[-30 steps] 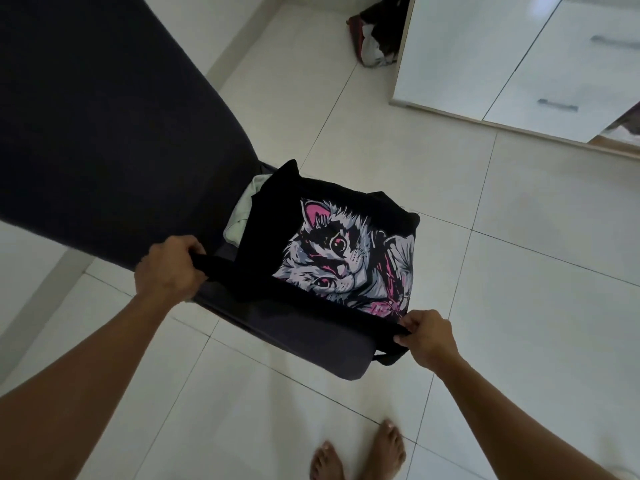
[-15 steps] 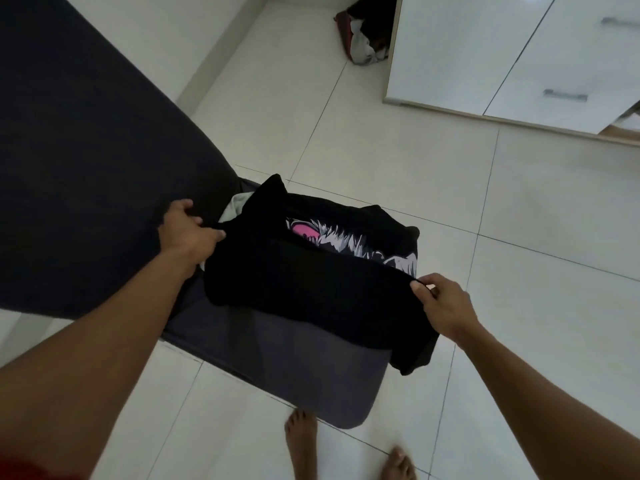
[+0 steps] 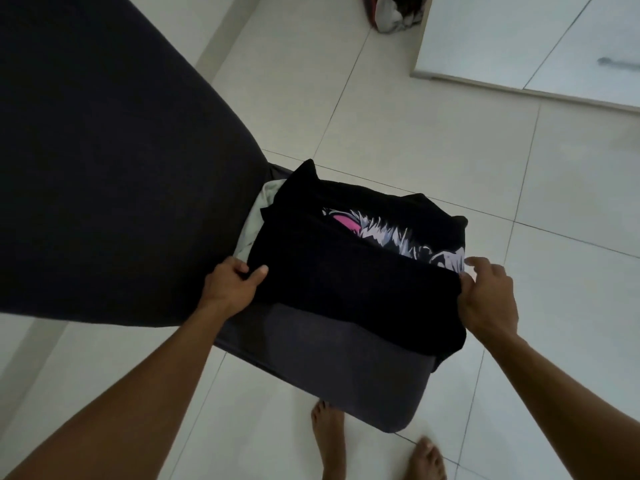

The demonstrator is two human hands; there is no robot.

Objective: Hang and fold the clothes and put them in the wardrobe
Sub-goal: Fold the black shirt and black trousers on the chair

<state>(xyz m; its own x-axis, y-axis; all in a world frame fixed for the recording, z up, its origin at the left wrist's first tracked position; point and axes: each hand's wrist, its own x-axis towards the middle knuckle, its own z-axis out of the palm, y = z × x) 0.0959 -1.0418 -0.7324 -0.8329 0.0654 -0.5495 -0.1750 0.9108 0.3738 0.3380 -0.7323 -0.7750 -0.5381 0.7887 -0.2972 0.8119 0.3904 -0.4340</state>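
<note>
One dark sofa (image 3: 104, 161) fills the upper left of the view, and its seat cushion (image 3: 329, 362) juts out over a white tiled floor (image 3: 433, 140). One white wardrobe (image 3: 540, 39) stands well away from the sofa at the top right, with one metal handle (image 3: 620, 63) showing on its door. One small heap of clothes (image 3: 394, 12) lies on the floor just beside the wardrobe's left edge.

One black T-shirt (image 3: 349, 278) lies on the sofa seat, its lower part folded up over a cat print so that only the top strip of that print, white with one pink patch, shows. One pale garment (image 3: 258, 220) lies on the seat between the sofa back and the T-shirt, partly under the T-shirt.

Two hands are on the T-shirt. The left hand (image 3: 232, 285) grips the fold's corner nearest the sofa back, thumb on top. The right hand (image 3: 488, 299) pinches the fold's far corner between thumb and fingers, with the outer fingers lifted loose.

Two bare feet (image 3: 377, 445) stand on the floor just below the seat's front edge.
</note>
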